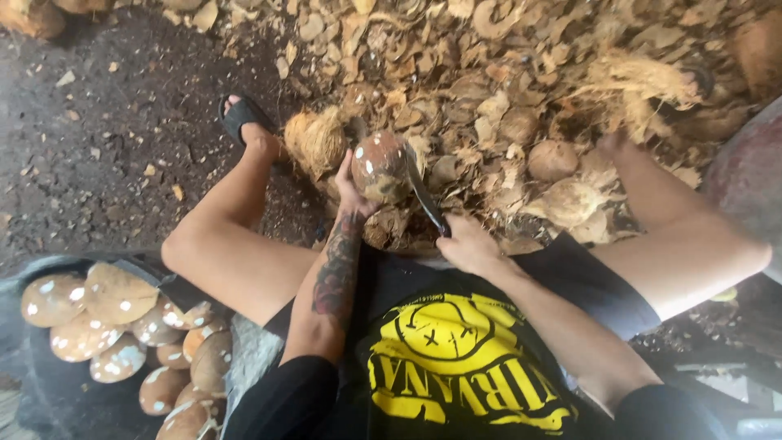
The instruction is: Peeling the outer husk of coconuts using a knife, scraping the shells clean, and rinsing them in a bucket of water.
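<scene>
Left hand [352,189] cups brown coconut [380,166] from its left side, holding it between knees above husk pile [505,98]. Right hand [466,242] clenched on handle of dark curved blade [423,194], blade edge against coconut's right side. Tub [49,391] of peeled coconuts at left.

Left hand [352,189] gripping coconut [380,166], right hand [466,243] holding curved blade [423,194]
</scene>
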